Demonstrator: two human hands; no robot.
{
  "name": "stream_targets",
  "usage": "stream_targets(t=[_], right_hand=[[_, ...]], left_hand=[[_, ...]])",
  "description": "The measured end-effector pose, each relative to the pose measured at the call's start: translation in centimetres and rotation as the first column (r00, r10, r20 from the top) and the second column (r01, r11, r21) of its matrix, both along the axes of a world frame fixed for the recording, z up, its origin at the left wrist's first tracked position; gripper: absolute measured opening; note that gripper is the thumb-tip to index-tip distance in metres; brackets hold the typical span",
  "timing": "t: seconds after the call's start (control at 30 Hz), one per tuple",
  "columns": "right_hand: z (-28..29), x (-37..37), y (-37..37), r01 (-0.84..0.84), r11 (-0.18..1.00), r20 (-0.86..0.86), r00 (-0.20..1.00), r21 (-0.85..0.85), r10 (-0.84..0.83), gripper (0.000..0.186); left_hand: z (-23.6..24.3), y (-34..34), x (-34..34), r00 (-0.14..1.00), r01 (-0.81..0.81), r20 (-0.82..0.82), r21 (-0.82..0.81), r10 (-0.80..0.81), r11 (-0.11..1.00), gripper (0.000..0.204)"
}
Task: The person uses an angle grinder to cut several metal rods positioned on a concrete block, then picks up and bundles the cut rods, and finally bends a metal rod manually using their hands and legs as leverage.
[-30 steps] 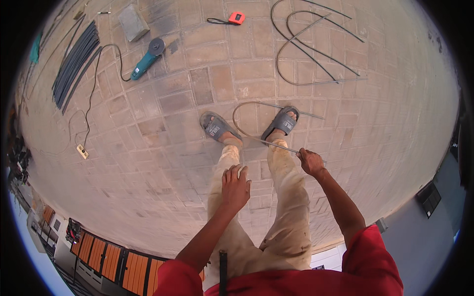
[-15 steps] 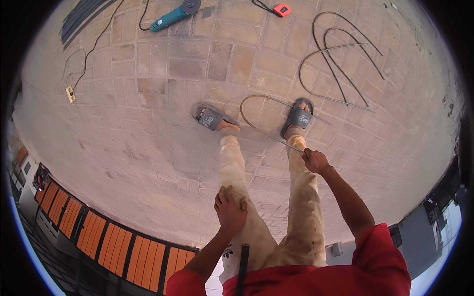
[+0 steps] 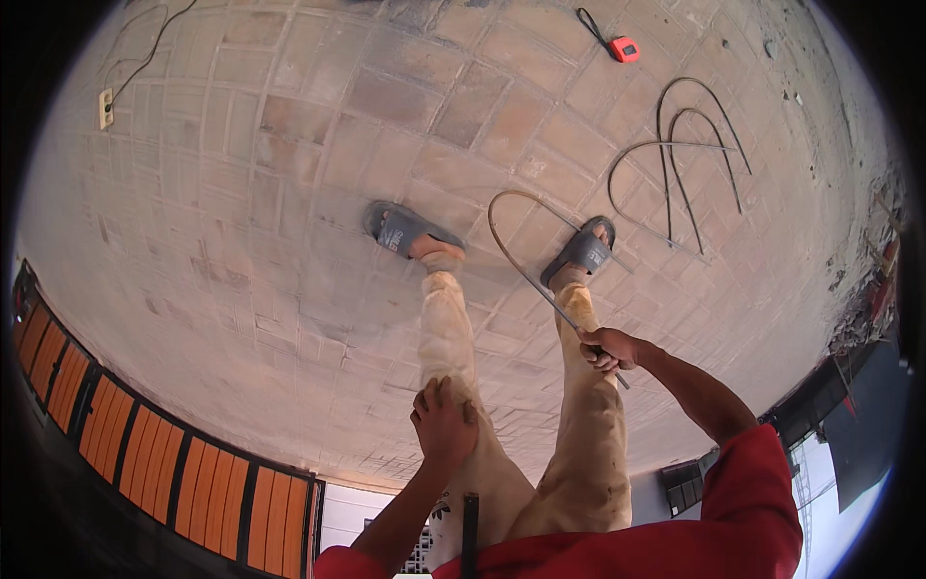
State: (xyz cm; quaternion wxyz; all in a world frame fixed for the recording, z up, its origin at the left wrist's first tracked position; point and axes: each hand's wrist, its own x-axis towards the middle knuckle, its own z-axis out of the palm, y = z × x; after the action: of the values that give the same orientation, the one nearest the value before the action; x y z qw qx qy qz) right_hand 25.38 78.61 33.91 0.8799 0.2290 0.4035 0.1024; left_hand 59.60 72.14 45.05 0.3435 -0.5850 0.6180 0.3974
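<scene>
My right hand (image 3: 608,349) is closed round one leg of a thin metal rod (image 3: 514,261) bent into a U. A short end of the rod sticks out past my fist, beside my right knee. The rod's curve lies ahead, between my feet, and its other leg passes under my right slipper (image 3: 585,249). My left hand (image 3: 445,423) lies on my left knee with its fingers spread, holding nothing. Several similar bent rods (image 3: 666,145) lie overlapping on the paving, ahead and to the right.
A red tape measure (image 3: 625,49) with a black strap lies at the far right on the paving bricks (image 3: 473,106). At the far left is a pale socket block (image 3: 106,109) on a dark cord. An orange slatted fence (image 3: 203,482) stands lower left. Rubble (image 3: 873,280) lines the right edge.
My right hand has turned and gripped farther along the rod, so its end now shows past the fist. The view has shifted; the teal angle grinder has left it. My left hand stays on the knee.
</scene>
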Motion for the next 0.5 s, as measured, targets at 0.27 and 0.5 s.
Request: stream_targets(t=[0.27,0.5], right_hand=[[0.8,4.4,0.3,0.112,0.994,-0.163,0.980,0.008,-0.110,0.062],[2.6,11.0,-5.6,0.677,0.646,-0.064,0.707,0.353,-0.705,0.056]], left_hand=[[0.1,-2.9,0.8,0.998,0.045,-0.038,-0.006,-0.045,0.999,0.058],[-0.2,-5.2,2.0,0.999,0.031,-0.021,0.038,-0.030,0.999,0.060]])
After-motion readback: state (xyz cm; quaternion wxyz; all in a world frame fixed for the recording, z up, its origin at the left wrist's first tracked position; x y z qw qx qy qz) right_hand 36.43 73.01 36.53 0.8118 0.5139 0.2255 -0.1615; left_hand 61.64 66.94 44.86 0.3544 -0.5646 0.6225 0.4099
